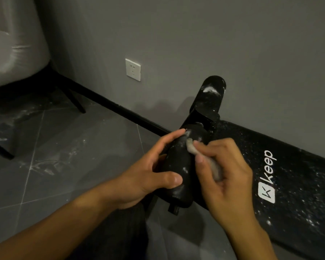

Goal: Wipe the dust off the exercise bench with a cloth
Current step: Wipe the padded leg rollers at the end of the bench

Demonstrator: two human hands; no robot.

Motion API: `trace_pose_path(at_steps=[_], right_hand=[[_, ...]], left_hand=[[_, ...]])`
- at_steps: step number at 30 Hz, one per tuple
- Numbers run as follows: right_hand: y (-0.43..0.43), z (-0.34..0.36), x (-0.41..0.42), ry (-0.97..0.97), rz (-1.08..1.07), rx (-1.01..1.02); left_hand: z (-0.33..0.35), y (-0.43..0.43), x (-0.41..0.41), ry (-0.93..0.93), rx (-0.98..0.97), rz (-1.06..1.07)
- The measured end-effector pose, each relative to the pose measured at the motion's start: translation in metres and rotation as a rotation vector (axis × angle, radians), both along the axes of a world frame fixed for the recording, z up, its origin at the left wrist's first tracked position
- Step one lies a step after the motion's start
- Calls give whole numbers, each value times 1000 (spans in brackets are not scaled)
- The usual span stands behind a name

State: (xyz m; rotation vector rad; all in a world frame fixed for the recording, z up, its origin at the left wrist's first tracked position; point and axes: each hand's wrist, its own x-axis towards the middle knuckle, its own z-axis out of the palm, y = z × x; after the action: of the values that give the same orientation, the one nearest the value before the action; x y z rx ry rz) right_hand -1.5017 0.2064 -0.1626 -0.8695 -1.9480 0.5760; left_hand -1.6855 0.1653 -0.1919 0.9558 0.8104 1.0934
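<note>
The black exercise bench (296, 186) runs along the wall at the right, its pad marked "keep" and speckled with white dust. At its near end sits a black foam roller pad (178, 166) with pale dust smears. My left hand (150, 175) grips this roller, thumb on its front and fingers over its top. My right hand (223, 171) holds a small bunched pale cloth (190, 148) and presses it against the roller's upper right side. A second black roller (210, 96) stands farther back with a white dust patch near its top.
A grey wall with a white power socket (133, 69) and a black skirting board (109, 102) is behind. A chair wrapped in plastic (11, 53) with black legs stands at the left. The floor (60, 156) is dark grey tile streaked with dust.
</note>
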Motion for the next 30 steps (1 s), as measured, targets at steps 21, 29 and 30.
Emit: trace_pose_path(at_steps=[21, 29, 30], right_hand=[[-46, 9, 12, -29, 74, -106], [-8, 18, 11, -120, -14, -74], [-16, 18, 15, -101, 35, -80]], left_hand=[[23, -10, 2, 136, -105, 22], [44, -21, 11, 176, -192, 67], [46, -22, 11, 181, -199, 59]])
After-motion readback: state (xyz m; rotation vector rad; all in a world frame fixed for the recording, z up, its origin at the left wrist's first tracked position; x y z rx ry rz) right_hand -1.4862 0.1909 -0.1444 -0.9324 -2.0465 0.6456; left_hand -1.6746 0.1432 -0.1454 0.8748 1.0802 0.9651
